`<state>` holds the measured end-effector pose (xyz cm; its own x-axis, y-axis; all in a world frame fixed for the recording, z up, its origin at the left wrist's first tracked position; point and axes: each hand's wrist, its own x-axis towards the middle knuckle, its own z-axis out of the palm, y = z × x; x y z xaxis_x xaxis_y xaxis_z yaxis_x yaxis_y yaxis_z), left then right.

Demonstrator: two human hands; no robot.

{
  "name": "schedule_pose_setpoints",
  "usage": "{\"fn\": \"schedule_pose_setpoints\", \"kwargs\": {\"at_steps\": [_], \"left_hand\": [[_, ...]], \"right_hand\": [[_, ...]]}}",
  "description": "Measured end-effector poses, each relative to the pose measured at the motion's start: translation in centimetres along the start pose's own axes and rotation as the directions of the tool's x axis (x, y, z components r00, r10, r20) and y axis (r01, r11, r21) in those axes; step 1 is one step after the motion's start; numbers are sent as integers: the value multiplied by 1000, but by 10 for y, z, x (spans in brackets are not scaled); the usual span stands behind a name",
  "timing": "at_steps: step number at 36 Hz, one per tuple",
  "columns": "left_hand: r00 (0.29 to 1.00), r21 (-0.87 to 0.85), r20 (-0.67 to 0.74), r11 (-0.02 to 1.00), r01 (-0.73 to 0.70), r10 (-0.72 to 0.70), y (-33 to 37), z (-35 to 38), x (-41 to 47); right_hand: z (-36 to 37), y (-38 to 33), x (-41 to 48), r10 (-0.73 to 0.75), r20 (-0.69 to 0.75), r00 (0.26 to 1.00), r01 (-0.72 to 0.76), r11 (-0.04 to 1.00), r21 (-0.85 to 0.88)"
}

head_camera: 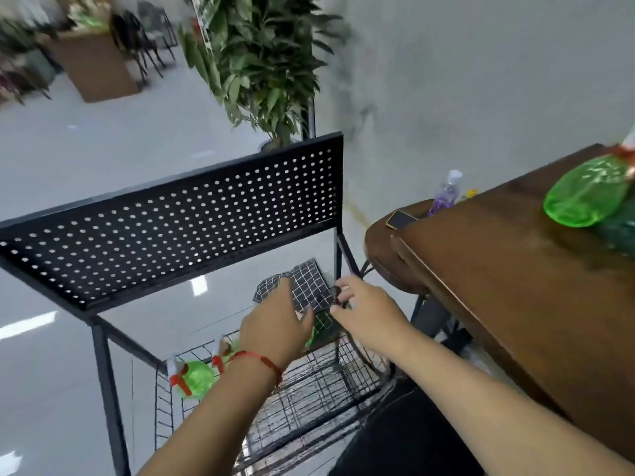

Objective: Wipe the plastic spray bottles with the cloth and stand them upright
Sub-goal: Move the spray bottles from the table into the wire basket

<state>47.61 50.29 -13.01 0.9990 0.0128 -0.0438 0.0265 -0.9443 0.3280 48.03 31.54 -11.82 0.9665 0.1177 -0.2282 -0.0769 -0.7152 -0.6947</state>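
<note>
Pale, glossy floor with strips of reflected light, grey wall behind, and a black metal rack (171,228) in the middle: perforated shelf on top, wire basket (309,403) low down. Beyond the rack, a leafy potted plant (268,63). Far off to the rack's left, blurred dark chairs and a brown box. Just right of the rack, a dark wooden table (515,304), with a phone (400,218) and a small purple bottle (445,194) at the end nearest the rack.

On the table, well right of the rack, a green spray bottle (584,197) on its side: round base toward the rack, red-trimmed head away from it, long axis slanting across the tabletop. At the basket's left end, a second green bottle (196,377) tipped over, red-and-white trigger head toward the rack's left leg, body toward the basket's middle. Right behind it, another red-and-white head, blurred.

Under the shelf, above the basket's right end, a black cloth (309,283) with a white grid, draped over something green and mostly hidden. Left hand (275,324), red string at the wrist, laid on the cloth from the left; grip hidden, so cannot tell whether clasped. Right hand (367,310) close beside, fingertips pinching the cloth's right edge. Hands near each other, not touching.
</note>
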Motion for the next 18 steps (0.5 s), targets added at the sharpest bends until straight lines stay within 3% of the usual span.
{"fn": "schedule_pose_setpoints", "kwargs": {"at_steps": [5, 8, 13, 18], "left_hand": [[977, -3, -75, 979, -202, 201, 60, -19, -8], [929, 32, -111, 936, -352, 353, 111, -37, -11], [764, 149, -116, 771, -619, 635, 195, -65, -23], [597, 88, -66, 600, -795, 800, 272, -83, -29]], "right_hand": [[-61, -7, -51, -31, -167, 985, 37, 999, 31], [-106, -5, -87, -34, -277, 960, 49, 998, 47], [-181, 14, -150, -44, -491, 870, 61, 998, 18], [-246, 47, -192, -10, -671, 741, -17, 999, -33]]}}
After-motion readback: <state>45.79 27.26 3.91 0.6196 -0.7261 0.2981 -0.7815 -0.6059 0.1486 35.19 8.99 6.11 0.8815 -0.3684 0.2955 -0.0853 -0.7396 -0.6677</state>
